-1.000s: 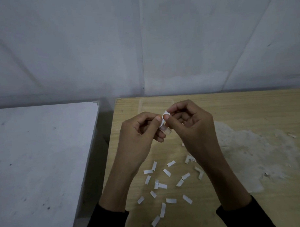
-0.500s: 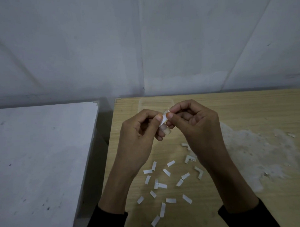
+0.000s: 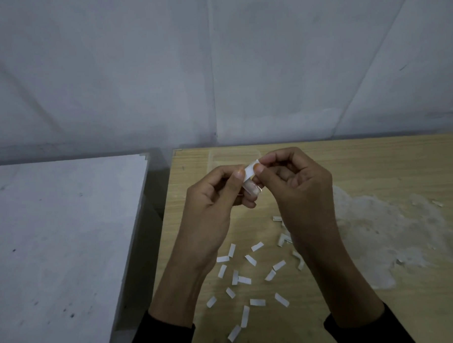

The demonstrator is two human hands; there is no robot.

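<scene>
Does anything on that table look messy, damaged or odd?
Yes. Small white paper strips lie scattered loosely over the light wooden table, some bent. To their right, a pale ragged patch mars the wood, as if scraped or stained; which one, I cannot tell.

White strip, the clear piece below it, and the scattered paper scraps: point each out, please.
white strip (image 3: 250, 169): head view, its flat middle.
clear piece (image 3: 251, 189): head view, its lower end.
paper scraps (image 3: 257, 302): head view, middle of one lying scrap.
</scene>
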